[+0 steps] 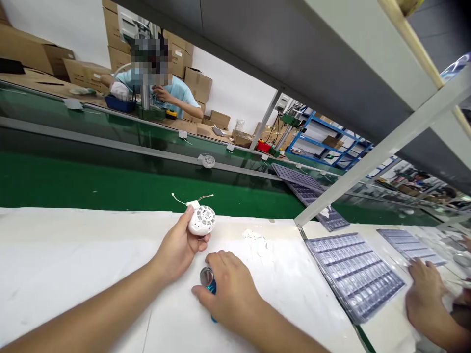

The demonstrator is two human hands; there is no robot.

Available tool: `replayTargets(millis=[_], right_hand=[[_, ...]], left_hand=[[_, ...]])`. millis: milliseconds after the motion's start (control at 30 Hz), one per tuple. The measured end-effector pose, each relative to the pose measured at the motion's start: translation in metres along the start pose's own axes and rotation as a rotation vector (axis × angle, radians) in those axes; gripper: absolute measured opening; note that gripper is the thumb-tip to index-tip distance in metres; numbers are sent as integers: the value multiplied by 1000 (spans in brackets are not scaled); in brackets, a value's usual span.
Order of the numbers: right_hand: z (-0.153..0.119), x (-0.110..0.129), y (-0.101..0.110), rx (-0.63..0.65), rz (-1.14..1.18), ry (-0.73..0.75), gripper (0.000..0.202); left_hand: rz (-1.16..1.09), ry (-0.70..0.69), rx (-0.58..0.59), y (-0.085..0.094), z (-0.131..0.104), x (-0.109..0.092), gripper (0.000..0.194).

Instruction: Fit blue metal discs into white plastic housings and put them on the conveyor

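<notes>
My left hand (184, 240) is closed on a white round plastic fan housing (203, 220), holding it above the white work surface. The housing has a vented face, and two thin wires with small ends stick out from its top. To the right and nearer me, my right hand (233, 287) curls round a blue cylinder with a silver round end (206, 277). The thumb crosses in front of the cylinder and the fingers bend behind it. Most of its body is hidden by the hand, so its kind is unclear.
White scraps (257, 240) lie on the white surface. A green conveyor belt (91, 184) runs beyond it, with another white housing (208, 161) past it. Compartment trays (356, 274) sit right, near a co-worker's hand (427, 284). A slanted post (342, 179) rises between; another person works opposite.
</notes>
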State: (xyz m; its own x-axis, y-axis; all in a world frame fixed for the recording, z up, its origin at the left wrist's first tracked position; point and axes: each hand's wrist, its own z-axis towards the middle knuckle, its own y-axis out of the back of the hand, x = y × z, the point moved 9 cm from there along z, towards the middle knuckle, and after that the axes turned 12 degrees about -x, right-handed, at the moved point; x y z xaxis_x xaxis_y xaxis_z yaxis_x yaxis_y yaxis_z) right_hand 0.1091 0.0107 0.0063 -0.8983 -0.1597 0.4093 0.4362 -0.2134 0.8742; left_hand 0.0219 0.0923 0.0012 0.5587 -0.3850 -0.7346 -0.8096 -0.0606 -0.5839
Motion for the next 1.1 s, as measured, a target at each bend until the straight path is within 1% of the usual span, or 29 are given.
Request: replayTargets(millis=[67,167,267,367,467,533,600,667,733,800,900,1100], right_hand=[[-1,6,-9,42,-92,79,12],[0,9,-11,32,-100,139,1],[3,5,-9,18,-66,153,8],[7,-6,3,-17,-13,128,18],[12,-22,27,-83,62,72,22],[14,-32,46,-148,225,14,18],[13,-41,58,-208,484,-70,13],[10,-46,61,-231,723,-145,13],[9,-45,60,-235,827,-157,12],[7,-41,61,-262,851,-127,12],[7,-38,65,-312,824,-82,13],[9,-37,70,-343,728,-50,14]], left_hand=[[1,0,-6,2,2,1,32],[14,7,7,2,3,4,33],[28,10,23,3,4,7,33],[46,10,41,4,5,10,34],[71,2,76,2,4,12,35],[95,-1,107,-2,0,13,34],[124,-5,145,-7,-5,15,33],[155,-7,186,-12,-10,17,33],[186,-3,222,-16,-16,20,35],[221,16,256,-19,-22,23,37],[270,48,297,-22,-27,29,42],[353,69,328,-18,-27,37,48]])
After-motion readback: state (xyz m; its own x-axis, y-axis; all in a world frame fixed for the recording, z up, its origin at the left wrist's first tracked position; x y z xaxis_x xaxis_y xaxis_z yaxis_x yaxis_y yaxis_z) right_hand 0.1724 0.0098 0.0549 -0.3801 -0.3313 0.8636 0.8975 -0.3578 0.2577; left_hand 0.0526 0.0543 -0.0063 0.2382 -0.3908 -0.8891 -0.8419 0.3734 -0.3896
